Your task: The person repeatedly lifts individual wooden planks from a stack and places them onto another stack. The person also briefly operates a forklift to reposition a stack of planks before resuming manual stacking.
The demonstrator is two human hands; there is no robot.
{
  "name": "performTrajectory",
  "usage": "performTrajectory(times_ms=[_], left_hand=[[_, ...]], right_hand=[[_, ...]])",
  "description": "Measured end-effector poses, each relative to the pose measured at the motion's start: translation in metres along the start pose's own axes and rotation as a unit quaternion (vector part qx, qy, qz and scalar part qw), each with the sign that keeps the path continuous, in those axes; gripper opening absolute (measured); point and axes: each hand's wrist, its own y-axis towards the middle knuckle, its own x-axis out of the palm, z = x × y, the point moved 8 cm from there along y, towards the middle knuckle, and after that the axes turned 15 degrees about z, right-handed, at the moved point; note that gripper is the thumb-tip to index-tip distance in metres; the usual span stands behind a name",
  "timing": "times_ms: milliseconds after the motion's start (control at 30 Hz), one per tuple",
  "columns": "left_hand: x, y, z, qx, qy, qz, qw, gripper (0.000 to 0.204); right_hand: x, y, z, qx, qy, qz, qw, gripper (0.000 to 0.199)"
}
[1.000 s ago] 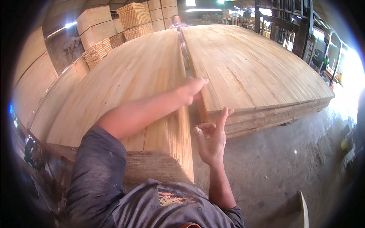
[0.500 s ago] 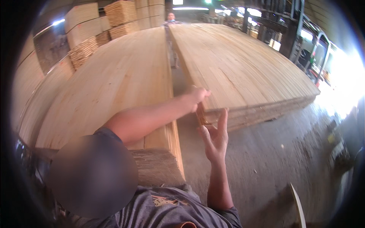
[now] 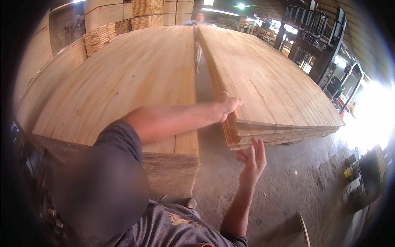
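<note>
Two stacks of large pale wooden panels lie side by side, a left stack and a right stack, with a narrow gap between them. My left hand reaches across the left stack and is closed on the near left corner of the top wooden panel of the right stack. That corner is raised a little off the panels under it. Below the right stack's near edge, my right hand is open, fingers apart and pointing up, with nothing in it.
Another person stands at the far end of the stacks. A forklift stands beyond the right stack. Tall piles of boards line the back left. A thin wood strip and a dark machine part are at the near right.
My right hand has dropped away from the panel's near edge. My left hand keeps its hold at the corner, where a gap now shows under the top panel. The whole view has shifted.
</note>
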Motion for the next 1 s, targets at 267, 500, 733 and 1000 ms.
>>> performTrajectory(times_ms=[267,500,733,1000], left_hand=[[-0.171,-0.084,-0.011,-0.038,0.081,0.078,0.993,0.096],[-0.463,-0.180,-0.049,-0.030,0.035,0.134,0.990,0.050],[-0.797,-0.277,-0.109,0.056,0.165,0.303,0.937,0.040],[-1.155,-0.318,-0.123,0.083,0.398,0.348,0.845,0.038]], right_hand=[[-0.111,0.082,-0.013,-0.024,-0.037,0.238,0.970,0.076],[-0.165,0.150,-0.024,0.082,0.178,0.262,0.945,0.096],[-0.129,0.034,-0.009,-0.103,-0.054,0.127,0.985,0.055],[0.007,-0.355,-0.011,0.037,0.015,0.118,0.992,0.042]])
